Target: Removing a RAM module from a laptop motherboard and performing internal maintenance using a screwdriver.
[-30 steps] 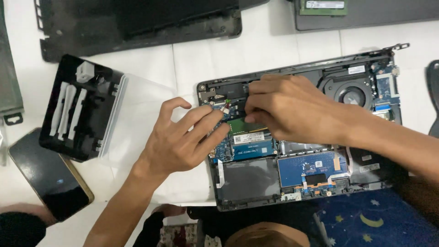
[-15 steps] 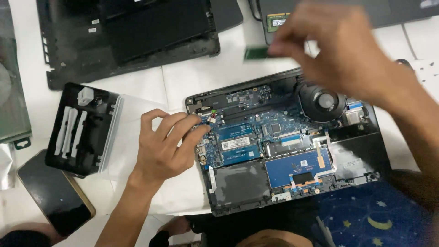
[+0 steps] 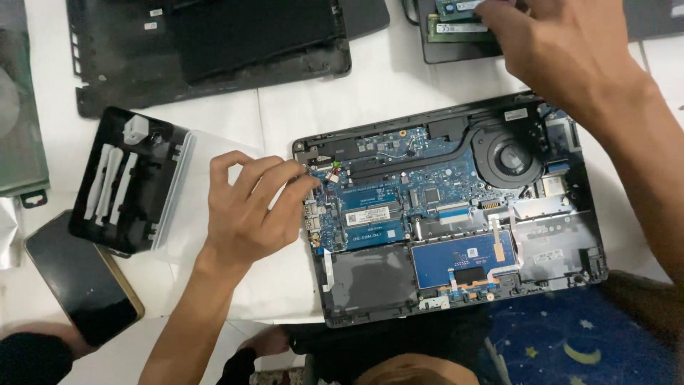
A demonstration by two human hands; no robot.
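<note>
We see an opened laptop (image 3: 456, 214) near the tabletop's (image 3: 399, 78) front edge. Our left hand (image 3: 253, 210) braces its left side, fingers loosely curled, holding nothing. Our right hand (image 3: 563, 50) reaches to the far edge, over green memory modules (image 3: 456, 28); we cannot tell its grip

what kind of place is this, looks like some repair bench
Probably an electronics repair bench. An opened laptop lies with its circuit board and fan bare, a removed black cover sits above it, and a black parts box stands beside the left hand. The right hand reaches toward memory modules.
</note>
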